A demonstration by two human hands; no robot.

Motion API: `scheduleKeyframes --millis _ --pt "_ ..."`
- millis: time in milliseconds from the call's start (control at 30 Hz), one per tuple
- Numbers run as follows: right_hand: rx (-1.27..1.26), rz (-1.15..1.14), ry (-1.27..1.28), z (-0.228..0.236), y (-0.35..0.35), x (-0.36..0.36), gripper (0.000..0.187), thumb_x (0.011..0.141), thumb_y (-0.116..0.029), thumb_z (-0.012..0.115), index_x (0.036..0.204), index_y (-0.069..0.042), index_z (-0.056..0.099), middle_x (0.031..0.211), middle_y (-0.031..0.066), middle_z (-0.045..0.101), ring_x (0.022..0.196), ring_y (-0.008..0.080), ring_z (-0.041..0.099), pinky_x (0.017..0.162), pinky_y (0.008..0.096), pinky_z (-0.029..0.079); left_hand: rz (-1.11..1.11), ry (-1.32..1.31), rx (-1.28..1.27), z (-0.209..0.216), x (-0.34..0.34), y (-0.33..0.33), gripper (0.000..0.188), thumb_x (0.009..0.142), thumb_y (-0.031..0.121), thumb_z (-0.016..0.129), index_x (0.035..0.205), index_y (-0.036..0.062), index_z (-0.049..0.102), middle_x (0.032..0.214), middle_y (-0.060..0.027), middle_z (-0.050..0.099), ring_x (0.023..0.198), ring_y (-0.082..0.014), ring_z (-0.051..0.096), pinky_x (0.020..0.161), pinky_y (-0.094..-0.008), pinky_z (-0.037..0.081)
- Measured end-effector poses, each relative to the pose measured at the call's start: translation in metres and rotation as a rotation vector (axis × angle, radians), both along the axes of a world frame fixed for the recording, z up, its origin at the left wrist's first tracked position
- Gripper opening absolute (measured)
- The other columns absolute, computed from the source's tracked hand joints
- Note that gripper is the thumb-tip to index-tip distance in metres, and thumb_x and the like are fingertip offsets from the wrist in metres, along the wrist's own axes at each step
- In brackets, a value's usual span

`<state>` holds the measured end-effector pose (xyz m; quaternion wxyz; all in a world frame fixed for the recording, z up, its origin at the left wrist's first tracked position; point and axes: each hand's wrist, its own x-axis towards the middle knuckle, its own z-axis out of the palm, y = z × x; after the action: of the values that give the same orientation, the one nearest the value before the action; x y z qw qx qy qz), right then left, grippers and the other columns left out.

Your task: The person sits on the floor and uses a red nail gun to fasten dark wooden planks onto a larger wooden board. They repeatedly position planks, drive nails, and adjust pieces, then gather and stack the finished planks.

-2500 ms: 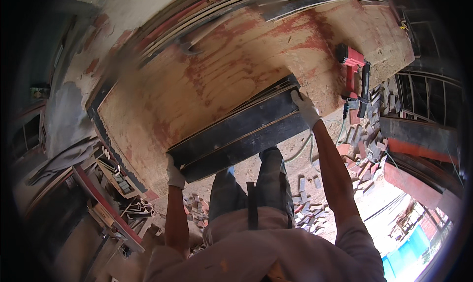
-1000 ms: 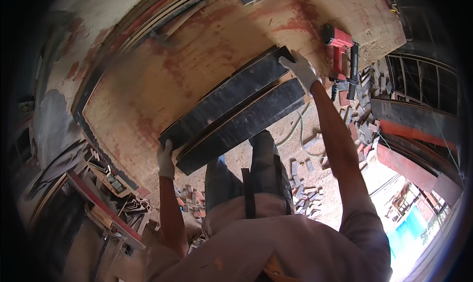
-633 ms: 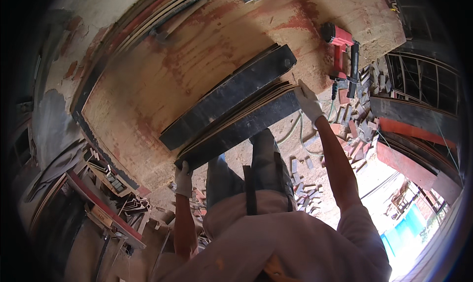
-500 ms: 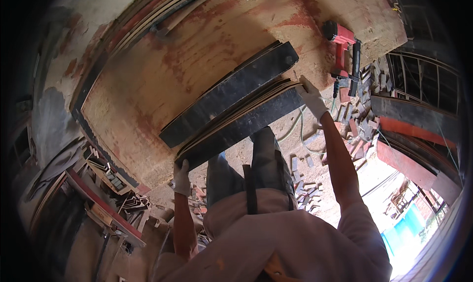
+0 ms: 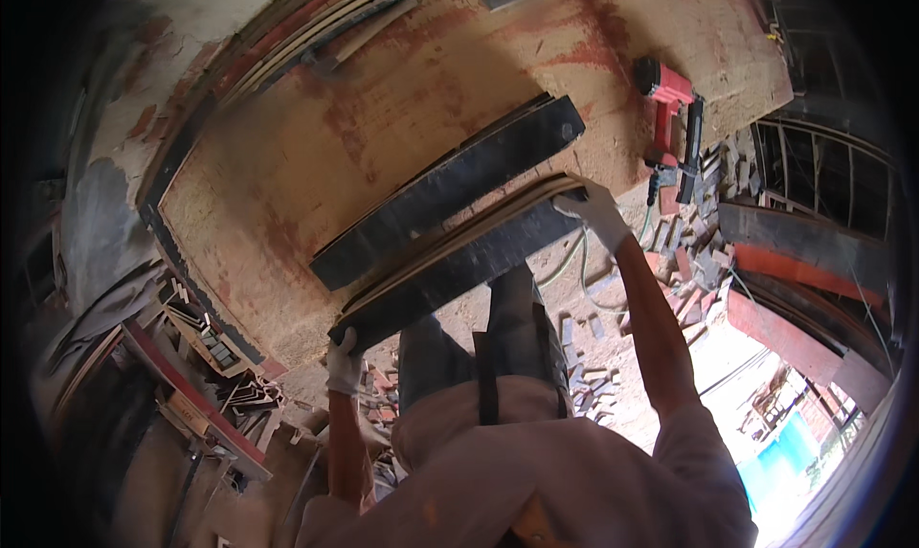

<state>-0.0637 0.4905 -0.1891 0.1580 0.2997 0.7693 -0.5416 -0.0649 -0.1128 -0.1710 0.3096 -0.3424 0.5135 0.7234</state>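
Between my two gloved hands is a stack of curved, dark-faced plywood strips [image 5: 459, 268], held at the near edge of the worktable [image 5: 278, 232]. My left hand [image 5: 344, 361] grips its left end, and my right hand [image 5: 595, 213] is closed round the right end. Pale layered edges show along the top of the stack. Just beyond it, a second black-faced stack of boards [image 5: 450, 194] lies on the table, apart from the held one. A red and black nail gun [image 5: 667, 108] rests at the right of the table, with a hose joined to it.
A green air hose [image 5: 583, 266] loops down beside the table. Wood offcuts [image 5: 595, 371] litter the floor below and to the right. More long strips [image 5: 316, 36] line the table's far left edge. Scrap pieces [image 5: 206, 337] are piled at the left, and large boards [image 5: 799, 237] stand at right.
The held stack has come slightly toward me and left, away from the other stack, a wider gap now between them. Both hands moved with it. The nail gun has stayed on the table.
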Motion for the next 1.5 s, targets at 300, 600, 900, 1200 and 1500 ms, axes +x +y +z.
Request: scheduleKeyframes --millis 300,600,900,1200,1500 --pt "0.095 -0.021 0.279 0.092 0.052 -0.083 0.046 0.092 -0.030 0.081 0.125 0.000 0.071 0.104 0.0004 0.073 0.094 0.0076 0.063 0.087 0.0262 0.052 -0.177 0.291 -0.236 0.110 -0.082 0.068 0.049 0.100 0.025 0.071 0.137 -0.0030 0.058 0.129 -0.0088 0.066 0.115 -0.0174 0.061 0.106 -0.0336 0.047" --pt "0.012 0.083 0.156 0.070 0.060 -0.132 0.064 0.101 -0.048 0.066 0.142 0.000 0.058 0.138 0.0086 0.063 0.126 0.0151 0.055 0.109 0.0321 0.043 -0.158 0.264 -0.235 0.071 -0.125 0.069 0.046 0.100 0.019 0.070 0.139 -0.0026 0.059 0.132 -0.0106 0.066 0.124 -0.0202 0.061 0.111 -0.0336 0.045" --pt "-0.704 -0.351 0.155 -0.094 0.131 -0.120 0.058 0.108 -0.046 0.054 0.140 0.003 0.056 0.129 0.0071 0.065 0.115 0.0129 0.059 0.098 0.0269 0.050 0.186 0.127 0.403 0.027 -0.130 0.054 0.084 0.098 0.071 0.051 0.143 0.0005 0.057 0.145 -0.0099 0.062 0.137 -0.0255 0.054 0.122 -0.0426 0.037" --pt "-0.946 -0.343 0.180 -0.082 0.099 -0.143 0.052 0.101 -0.043 0.068 0.126 0.003 0.068 0.106 0.0063 0.077 0.090 0.0125 0.071 0.083 0.0270 0.060 0.155 0.112 0.389 -0.029 -0.116 0.017 0.069 0.106 0.064 0.040 0.142 0.0083 0.059 0.138 -0.0107 0.066 0.131 -0.0260 0.059 0.119 -0.0468 0.040" --pt "-1.176 -0.464 -0.009 -0.070 0.092 -0.025 0.056 0.105 -0.052 0.059 0.127 -0.002 0.069 0.115 0.0050 0.074 0.097 0.0138 0.069 0.091 0.0275 0.056 0.140 -0.049 0.371 -0.003 -0.059 0.040 0.064 0.109 0.057 0.040 0.145 0.0068 0.055 0.145 -0.0132 0.063 0.139 -0.0287 0.054 0.124 -0.0467 0.035"
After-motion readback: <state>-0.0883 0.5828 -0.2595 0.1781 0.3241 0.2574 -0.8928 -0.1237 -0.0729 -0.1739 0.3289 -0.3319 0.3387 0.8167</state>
